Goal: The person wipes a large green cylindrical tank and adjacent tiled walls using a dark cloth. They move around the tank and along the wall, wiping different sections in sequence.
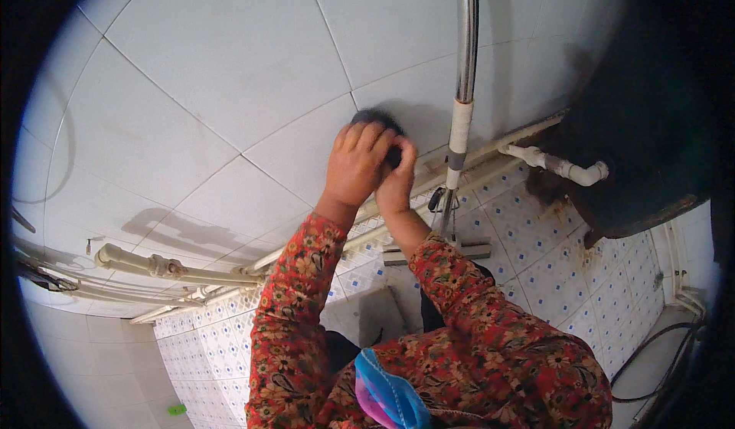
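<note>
Both hands meet at a dark, rounded pad [376,116] against the white tiled wall [275,113]. My left hand [357,162] lies over it with bent fingers, covering most of it. From the right, my right hand [397,182] curls at the pad's lower edge, touching the left hand. Its exact kind is hidden by the fingers. Close by on the right, a sponge mop with a steel handle [468,38] stands upright. Its flat head [476,249] rests on the patterned floor, partly behind my right forearm.
Cream pipes [172,267] run along the wall's foot at left. A dark vessel [643,142] with a white elbow pipe [574,171] occupies the right. A black hose [649,397] loops at lower right. A pale block [370,314] sits below my arms. Something green [177,410] lies lower left.
</note>
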The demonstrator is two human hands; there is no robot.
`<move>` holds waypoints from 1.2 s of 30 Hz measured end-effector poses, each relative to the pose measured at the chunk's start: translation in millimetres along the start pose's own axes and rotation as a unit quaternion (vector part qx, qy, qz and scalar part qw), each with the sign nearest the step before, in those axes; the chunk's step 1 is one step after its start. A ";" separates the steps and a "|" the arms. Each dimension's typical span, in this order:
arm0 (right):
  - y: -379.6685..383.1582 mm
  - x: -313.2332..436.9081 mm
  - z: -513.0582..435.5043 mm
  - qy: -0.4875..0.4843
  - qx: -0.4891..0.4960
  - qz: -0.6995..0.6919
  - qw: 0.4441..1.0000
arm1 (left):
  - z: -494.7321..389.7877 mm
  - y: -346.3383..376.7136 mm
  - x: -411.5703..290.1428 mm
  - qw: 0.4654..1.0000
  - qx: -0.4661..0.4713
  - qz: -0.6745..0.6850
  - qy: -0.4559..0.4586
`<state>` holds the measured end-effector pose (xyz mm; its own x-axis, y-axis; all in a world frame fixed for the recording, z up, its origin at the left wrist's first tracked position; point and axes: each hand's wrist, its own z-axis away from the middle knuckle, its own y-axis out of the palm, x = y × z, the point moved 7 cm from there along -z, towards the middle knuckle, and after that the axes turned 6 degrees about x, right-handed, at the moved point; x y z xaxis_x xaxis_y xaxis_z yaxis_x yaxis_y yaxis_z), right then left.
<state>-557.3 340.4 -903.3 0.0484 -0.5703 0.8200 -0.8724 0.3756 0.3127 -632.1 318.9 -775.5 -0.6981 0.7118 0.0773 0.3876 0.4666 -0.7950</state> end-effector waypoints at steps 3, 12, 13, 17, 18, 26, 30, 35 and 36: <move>-12.6 16.6 -48.9 -0.050 -0.073 -0.024 0.996 | -56.0 -10.2 -16.1 0.995 -0.050 -0.014 0.088; 1.7 -21.5 -26.9 -0.066 -0.021 0.159 0.985 | -11.3 38.6 10.2 0.998 0.024 -0.055 0.034; 5.2 -22.7 -9.3 -0.095 -0.002 0.204 0.974 | 7.8 44.5 15.0 0.997 0.039 -0.061 0.021; 21.5 -45.1 37.2 0.046 0.116 0.139 0.982 | 64.5 54.3 31.0 0.991 0.098 -0.068 -0.060; 22.7 -44.0 44.6 0.084 0.153 0.122 0.977 | 73.7 58.4 33.3 0.979 0.159 -0.060 -0.112; -92.1 96.0 27.4 0.098 0.344 0.003 0.934 | 47.5 -49.2 -56.1 0.979 0.067 0.192 0.018; -197.8 110.4 -5.4 0.252 0.132 -0.027 0.958 | 21.2 -55.8 -61.2 0.976 0.057 0.204 0.055; -252.2 7.6 -84.2 0.198 -0.122 -0.195 0.953 | -24.3 -7.9 -27.4 0.998 0.027 -0.056 -0.016; -256.4 -22.8 -96.4 0.199 -0.168 -0.199 0.945 | -31.3 0.5 -22.5 0.993 0.019 -0.116 -0.008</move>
<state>-287.9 327.5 -956.0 0.5770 -0.4204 0.7002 -0.5461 0.4388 0.7135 -597.3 319.6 -758.8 -0.7756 0.5793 0.2508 0.1929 0.5958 -0.7796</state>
